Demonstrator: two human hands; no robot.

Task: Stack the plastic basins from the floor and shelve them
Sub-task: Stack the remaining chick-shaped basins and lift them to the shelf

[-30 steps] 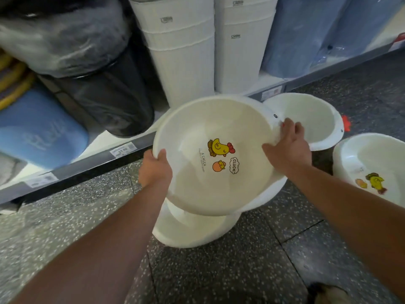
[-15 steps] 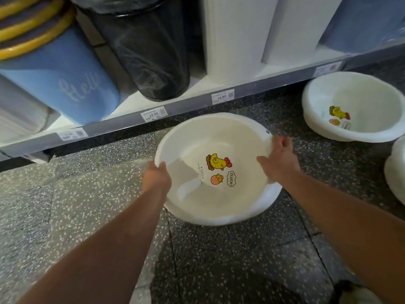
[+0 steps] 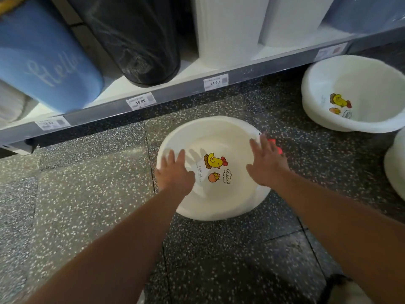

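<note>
- White plastic, probably slick: hovering the left hand (image 3: pixel 175 172) and right hand (image 3: pixel 266 165) flat, fingers spread and gripping nothing, over the basin (image 3: pixel 219 137) at its 9 and 3 o'clock; contact with the rim unclear.
- Leaving the basin sitting level on the floor (image 3: pixel 87 183), just short of the shelf (image 3: pixel 175 95) at 12 o'clock.
- Likely going next for the second basin (image 3: pixel 361 119) at 2 o'clock, taking opposite rims.
- Nesting squarely, pressing evenly, avoiding a jammed tilt.
</note>
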